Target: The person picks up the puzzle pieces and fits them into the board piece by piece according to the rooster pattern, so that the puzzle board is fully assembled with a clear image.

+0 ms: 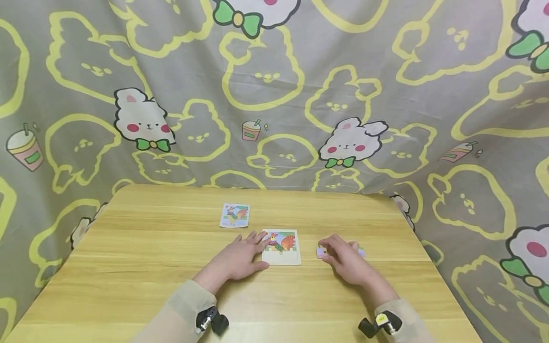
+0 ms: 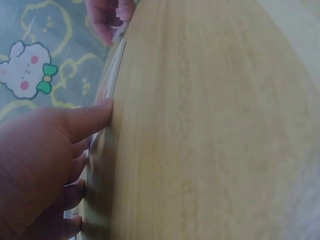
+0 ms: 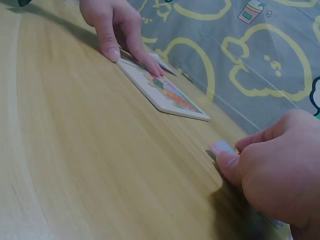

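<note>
The right wrist view clearly shows the right hand pinching a jigsaw piece by its thumb, right of the rooster puzzle tray, which the left wrist sees edge-on. The left hand touches the tray's left side, fingers apart. Only the head view shows the whole rooster card and the puzzle rooster lengthwise left to right, head left; the yellow label is unreadable.

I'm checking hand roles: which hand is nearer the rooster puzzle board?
Left. The left hand touches the puzzle board at its left side; the right hand is apart, right of it, pinching a puzzle piece.
</note>
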The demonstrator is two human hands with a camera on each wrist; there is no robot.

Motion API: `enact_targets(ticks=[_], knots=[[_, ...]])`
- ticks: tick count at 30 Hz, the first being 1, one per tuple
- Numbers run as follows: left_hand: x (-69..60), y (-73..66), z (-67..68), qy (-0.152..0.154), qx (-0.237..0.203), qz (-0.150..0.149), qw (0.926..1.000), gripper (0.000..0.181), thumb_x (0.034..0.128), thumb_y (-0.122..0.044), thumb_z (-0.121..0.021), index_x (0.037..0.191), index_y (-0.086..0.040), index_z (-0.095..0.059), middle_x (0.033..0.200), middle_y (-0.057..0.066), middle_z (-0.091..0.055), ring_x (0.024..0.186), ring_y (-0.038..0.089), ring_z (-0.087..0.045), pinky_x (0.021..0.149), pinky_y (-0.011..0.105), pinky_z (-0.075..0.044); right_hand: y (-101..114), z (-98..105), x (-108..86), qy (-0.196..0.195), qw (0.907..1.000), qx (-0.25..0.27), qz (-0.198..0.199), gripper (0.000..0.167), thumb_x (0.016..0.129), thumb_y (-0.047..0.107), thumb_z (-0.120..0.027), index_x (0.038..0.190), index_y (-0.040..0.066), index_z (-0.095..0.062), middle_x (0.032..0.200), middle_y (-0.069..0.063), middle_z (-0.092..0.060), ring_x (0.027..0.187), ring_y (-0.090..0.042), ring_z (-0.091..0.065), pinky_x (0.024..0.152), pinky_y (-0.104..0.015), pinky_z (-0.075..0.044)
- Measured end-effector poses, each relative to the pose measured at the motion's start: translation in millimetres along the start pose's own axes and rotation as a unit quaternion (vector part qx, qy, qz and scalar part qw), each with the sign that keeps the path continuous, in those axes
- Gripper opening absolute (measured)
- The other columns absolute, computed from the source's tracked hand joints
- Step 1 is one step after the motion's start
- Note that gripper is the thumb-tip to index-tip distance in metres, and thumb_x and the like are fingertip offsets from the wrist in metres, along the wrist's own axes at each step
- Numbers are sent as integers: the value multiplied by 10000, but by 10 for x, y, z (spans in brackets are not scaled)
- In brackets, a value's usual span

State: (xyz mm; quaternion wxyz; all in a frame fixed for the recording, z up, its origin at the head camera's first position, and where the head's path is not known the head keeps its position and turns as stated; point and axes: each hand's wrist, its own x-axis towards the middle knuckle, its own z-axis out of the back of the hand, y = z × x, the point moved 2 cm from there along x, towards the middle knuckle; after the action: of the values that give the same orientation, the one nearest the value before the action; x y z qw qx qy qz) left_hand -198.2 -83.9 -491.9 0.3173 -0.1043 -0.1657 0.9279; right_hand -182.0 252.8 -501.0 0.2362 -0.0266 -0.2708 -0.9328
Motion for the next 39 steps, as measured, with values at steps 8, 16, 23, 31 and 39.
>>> enact_targets(ticks=[8,16,23,31,39], knots=[[-3,4,6,-27,-63,-30,10000,714,1044,-505,-628,1621,-123,-453,1712,102,-306,1563,396,-266,1222,659,-219,106,-19,78,64,9999,92,91,391,1006,201,-741,1366,73,-660,1139,96,-620,933,-72,-550,884,-453,-246],[1,14,-16,-37,27,-43,10000,721,1051,-524,-602,1631,-132,-434,1714,91,-299,1563,394,-264,1220,659,-223,254,-68,169,83,9997,88,233,415,1012,246,-736,1385,78,-661,1114,98,-617,912,-64,-547,878,-433,-232],[0,24,-35,-41,122,-17,9999,721,1054,-532,-590,1632,-132,-432,1719,90,-289,1567,384,-259,1222,655,-224,409,-151,250,173,9991,125,359,417,1024,257,-722,1386,61,-660,1125,64,-625,887,-48,-536,878,-433,-221],[-2,3,-1,-16,109,-40,9999,707,1055,-504,-605,1621,-108,-449,1707,113,-316,1558,404,-279,1210,668,-245,573,-249,337,418,9979,196,456,405,1046,273,-689,1406,91,-658,1121,65,-598,869,-77,-526,834,-417,-234],[6,16,-21,-36,142,-52,9999,710,1054,-511,-600,1621,-112,-448,1709,104,-312,1557,402,-280,1210,666,-248,696,-333,406,549,9958,486,544,421,1049,256,-679,1430,82,-638,1283,-12,-629,1099,-179,-624,929,-470,-245]])
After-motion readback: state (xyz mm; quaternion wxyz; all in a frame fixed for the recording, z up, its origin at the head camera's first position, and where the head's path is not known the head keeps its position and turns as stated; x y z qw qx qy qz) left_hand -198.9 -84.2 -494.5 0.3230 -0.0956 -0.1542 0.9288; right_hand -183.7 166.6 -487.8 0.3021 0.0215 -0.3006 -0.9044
